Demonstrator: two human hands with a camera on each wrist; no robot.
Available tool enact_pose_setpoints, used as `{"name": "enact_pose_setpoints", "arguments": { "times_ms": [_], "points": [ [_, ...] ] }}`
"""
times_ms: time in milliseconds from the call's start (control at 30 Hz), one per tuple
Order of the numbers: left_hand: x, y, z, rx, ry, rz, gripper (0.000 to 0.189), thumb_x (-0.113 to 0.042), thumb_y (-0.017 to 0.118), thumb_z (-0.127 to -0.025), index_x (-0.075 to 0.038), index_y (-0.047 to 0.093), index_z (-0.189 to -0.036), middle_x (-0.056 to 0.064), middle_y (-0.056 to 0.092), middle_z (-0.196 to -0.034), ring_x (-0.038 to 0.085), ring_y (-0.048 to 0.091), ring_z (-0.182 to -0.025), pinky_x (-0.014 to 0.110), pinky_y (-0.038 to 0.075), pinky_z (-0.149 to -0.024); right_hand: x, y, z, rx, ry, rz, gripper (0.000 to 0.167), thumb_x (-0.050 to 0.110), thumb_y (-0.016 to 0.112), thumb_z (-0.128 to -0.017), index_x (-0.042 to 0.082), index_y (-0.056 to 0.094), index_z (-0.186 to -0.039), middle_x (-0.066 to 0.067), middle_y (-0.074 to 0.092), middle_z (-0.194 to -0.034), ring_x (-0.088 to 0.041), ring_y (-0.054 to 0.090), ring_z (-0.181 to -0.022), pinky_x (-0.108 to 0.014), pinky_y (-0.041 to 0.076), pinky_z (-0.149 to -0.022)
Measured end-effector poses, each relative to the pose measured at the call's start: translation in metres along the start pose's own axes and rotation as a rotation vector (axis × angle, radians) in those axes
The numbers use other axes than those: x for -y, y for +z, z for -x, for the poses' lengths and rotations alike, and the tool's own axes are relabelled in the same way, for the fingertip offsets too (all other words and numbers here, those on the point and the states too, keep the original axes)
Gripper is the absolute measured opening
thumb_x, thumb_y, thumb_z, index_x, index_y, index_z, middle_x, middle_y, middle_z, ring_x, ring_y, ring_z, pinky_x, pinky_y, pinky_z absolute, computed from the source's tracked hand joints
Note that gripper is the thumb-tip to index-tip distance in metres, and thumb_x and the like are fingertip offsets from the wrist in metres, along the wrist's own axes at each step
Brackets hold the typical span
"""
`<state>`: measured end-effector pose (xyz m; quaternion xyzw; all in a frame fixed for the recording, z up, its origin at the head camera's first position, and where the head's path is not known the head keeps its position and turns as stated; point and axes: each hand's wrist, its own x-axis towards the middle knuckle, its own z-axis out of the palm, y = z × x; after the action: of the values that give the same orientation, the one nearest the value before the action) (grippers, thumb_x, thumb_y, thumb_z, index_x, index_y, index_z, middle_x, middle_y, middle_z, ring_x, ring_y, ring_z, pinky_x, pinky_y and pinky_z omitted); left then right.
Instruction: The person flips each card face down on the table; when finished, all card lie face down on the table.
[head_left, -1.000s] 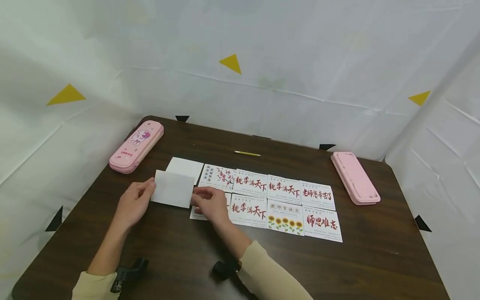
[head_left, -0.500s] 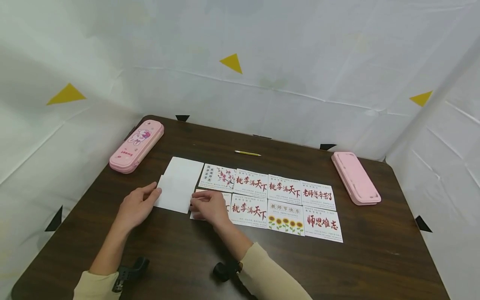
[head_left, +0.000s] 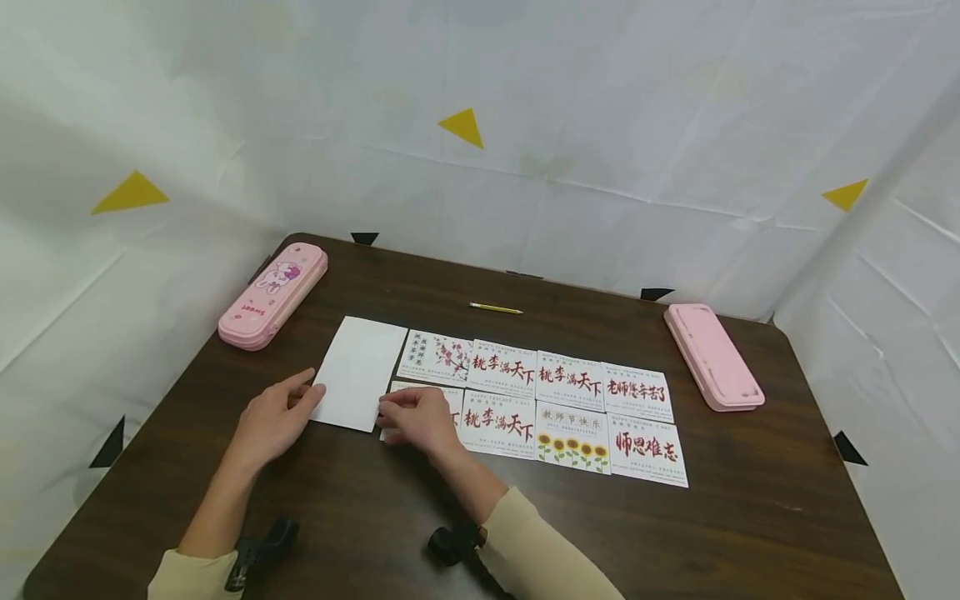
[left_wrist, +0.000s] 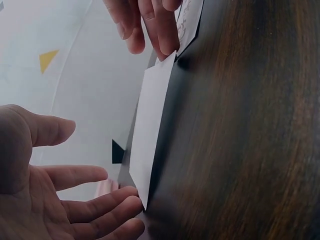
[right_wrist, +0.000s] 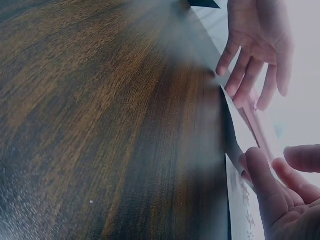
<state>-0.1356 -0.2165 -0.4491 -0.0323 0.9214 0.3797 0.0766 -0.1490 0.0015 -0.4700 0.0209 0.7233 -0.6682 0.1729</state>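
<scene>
A blank white card (head_left: 351, 398) lies at the left end of the lower row, just below another blank card (head_left: 371, 340); together they look like one white sheet. My left hand (head_left: 276, 421) is at the card's left edge, and in the left wrist view its extended fingertips (left_wrist: 131, 204) touch the card's end. My right hand (head_left: 425, 423) has its fingertips at the opposite edge, above a red-lettered card (head_left: 456, 402) that it partly covers. In the right wrist view, the right fingers (right_wrist: 260, 167) lie loosely against the edge, thumb apart.
Printed cards with red lettering (head_left: 498, 421), sunflowers (head_left: 572, 446) and blossoms (head_left: 450, 354) form two rows to the right. A yellow pencil (head_left: 495, 308) lies behind them. Pink pencil cases stand left (head_left: 273, 296) and right (head_left: 712, 357). White sheeting (head_left: 600, 125) walls the table.
The blank card between my hands has come down from a raised, overlapping position and shifted slightly toward me, lining up below the other blank card. Both hands have followed it slightly.
</scene>
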Motion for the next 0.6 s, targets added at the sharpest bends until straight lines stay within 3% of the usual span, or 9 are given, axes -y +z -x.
{"name": "enact_pose_setpoints", "arguments": {
  "times_ms": [600],
  "points": [
    [0.0066, 0.0002, -0.0005, -0.007, -0.006, 0.000, 0.061, -0.043, 0.045, -0.102, 0.000, 0.043, -0.146, 0.027, 0.057, -0.130, 0.042, 0.054, -0.115, 0.060, 0.042, -0.093, 0.0014, -0.0009, 0.0036, 0.031, 0.010, -0.002, 0.024, 0.011, 0.066, -0.093, -0.006, 0.072, -0.109, -0.012, 0.073, -0.094, -0.026, 0.073, -0.084, -0.034, 0.059, -0.061]
  ]
}}
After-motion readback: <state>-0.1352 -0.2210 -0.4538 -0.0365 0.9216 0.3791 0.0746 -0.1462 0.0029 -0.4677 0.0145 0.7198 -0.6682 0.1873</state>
